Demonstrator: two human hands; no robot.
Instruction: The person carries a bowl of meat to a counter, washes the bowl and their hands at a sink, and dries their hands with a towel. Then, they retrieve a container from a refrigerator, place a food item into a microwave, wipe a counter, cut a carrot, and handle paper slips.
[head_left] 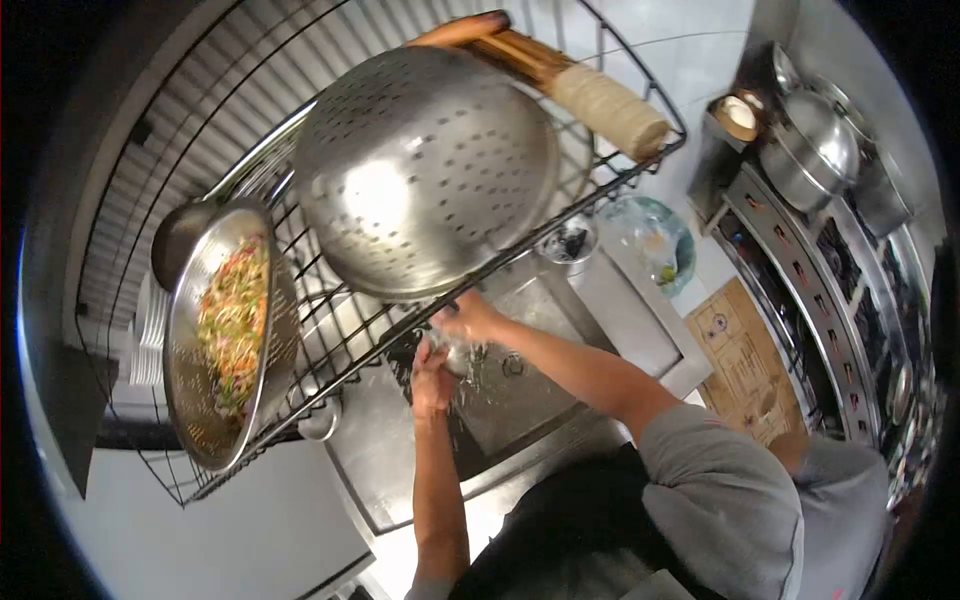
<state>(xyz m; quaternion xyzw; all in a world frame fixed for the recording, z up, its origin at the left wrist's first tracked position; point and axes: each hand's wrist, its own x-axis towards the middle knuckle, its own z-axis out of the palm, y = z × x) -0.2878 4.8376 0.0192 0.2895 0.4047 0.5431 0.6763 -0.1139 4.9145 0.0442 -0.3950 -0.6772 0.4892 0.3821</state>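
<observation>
Clamped in the fingers of my left hand (431, 384), near my right hand (472, 319), whose grip I could not tell, a small object (458, 360) hung over the metal sink (548, 392), silvery, shiny, blurred.

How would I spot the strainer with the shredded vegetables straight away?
Find the black wire rack above the metal sink. Toward its left end in the picture, beside a big colander with its domed outside showing, is a perforated metal strainer. Unlike that colander, it shows its inside, holding orange, green and pale shredded vegetables.
</observation>
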